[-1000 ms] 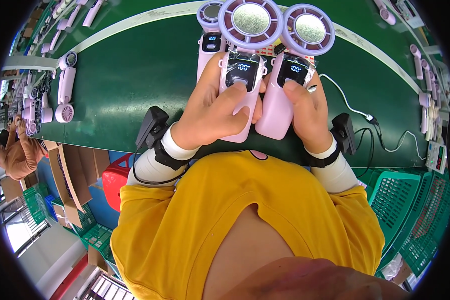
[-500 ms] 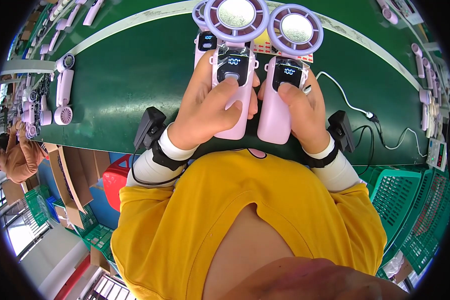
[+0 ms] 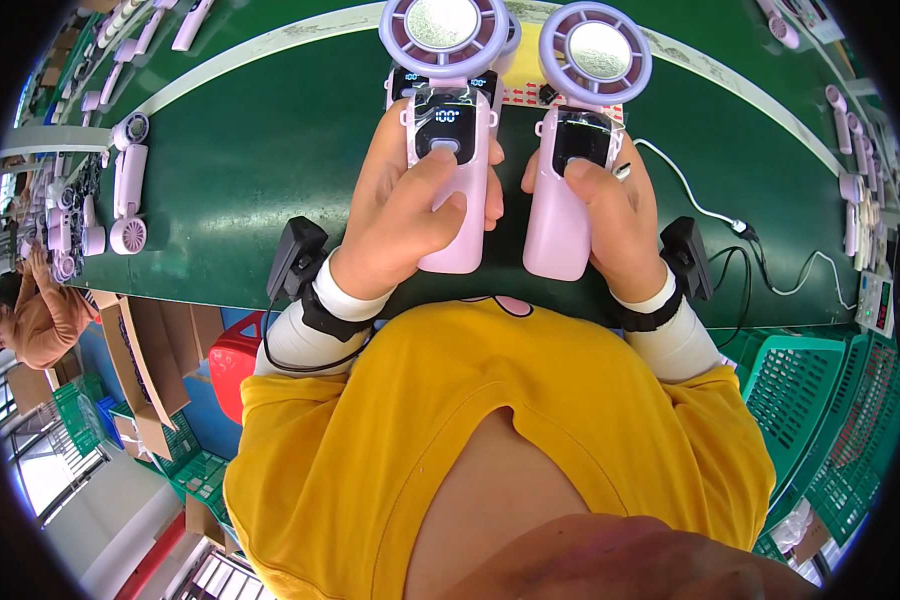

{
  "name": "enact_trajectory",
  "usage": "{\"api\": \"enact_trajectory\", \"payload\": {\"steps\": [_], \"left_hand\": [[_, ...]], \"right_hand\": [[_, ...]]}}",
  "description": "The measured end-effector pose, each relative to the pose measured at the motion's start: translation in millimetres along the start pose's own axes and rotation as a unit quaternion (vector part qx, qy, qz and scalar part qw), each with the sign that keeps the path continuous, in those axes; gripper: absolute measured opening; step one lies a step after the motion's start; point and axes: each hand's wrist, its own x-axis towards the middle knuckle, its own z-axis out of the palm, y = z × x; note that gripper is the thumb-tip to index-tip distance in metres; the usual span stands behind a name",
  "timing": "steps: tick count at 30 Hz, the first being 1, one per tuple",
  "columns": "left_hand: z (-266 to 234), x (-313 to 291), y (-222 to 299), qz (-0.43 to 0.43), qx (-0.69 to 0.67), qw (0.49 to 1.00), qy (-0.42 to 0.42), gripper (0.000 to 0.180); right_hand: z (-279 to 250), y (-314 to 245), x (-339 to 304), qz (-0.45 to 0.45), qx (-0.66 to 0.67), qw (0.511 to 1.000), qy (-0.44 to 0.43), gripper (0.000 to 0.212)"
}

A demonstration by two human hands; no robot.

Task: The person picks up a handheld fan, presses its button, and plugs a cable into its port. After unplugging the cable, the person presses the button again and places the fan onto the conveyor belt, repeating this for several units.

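Head view: my left hand (image 3: 395, 215) grips pink plastic round-headed fan (image 3: 458, 238), black screen (image 3: 446, 122) lit; right hand (image 3: 622, 225) grips matching pink fan (image 3: 558, 240), black panel (image 3: 582, 133) unlit; neither set down.

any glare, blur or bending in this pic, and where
Head view: the fisheye bends the white strip into an arc and the corners go black; head view: soft sheen on the green table; head view: bright glare on the silver disc of the fan in the left hand, which itself looks fairly sharp.
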Motion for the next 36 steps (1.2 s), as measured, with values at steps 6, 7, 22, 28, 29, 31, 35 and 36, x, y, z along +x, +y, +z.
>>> {"api": "enact_trajectory", "payload": {"steps": [6, 7, 22, 28, 29, 31, 35, 36], "left_hand": [[-2, 1, 1, 0.010, -0.009, 1.000, 0.004, 0.045], [-1, 0, 1, 0.010, -0.009, 1.000, 0.004, 0.045], [2, -2, 0, 0.000, 0.016, 1.000, 0.006, 0.048], [4, -4, 5, -0.032, -0.009, 0.999, 0.004, 0.048], [4, -4, 5, -0.035, -0.012, 0.999, -0.002, 0.048], [3, -5, 5, -0.038, -0.016, 0.999, -0.005, 0.049], [4, -6, 5, -0.054, -0.015, 0.998, -0.004, 0.048], [3, -6, 3, -0.047, -0.020, 0.999, -0.010, 0.048]], "right_hand": [[3, -1, 0, -0.013, 0.006, 1.000, 0.022, 0.036], [3, -1, 0, -0.013, 0.006, 1.000, 0.022, 0.036], [-2, -2, 1, 0.014, 0.003, 1.000, 0.007, 0.036], [-2, 2, 2, -0.001, -0.011, 1.000, 0.000, 0.036], [-2, 2, 3, 0.000, -0.012, 1.000, 0.003, 0.036], [-2, 4, 3, 0.004, -0.012, 1.000, 0.004, 0.036], [-6, 5, 2, 0.012, -0.016, 0.999, -0.039, 0.038], [-5, 5, 1, 0.012, -0.001, 0.999, -0.040, 0.035]]}}
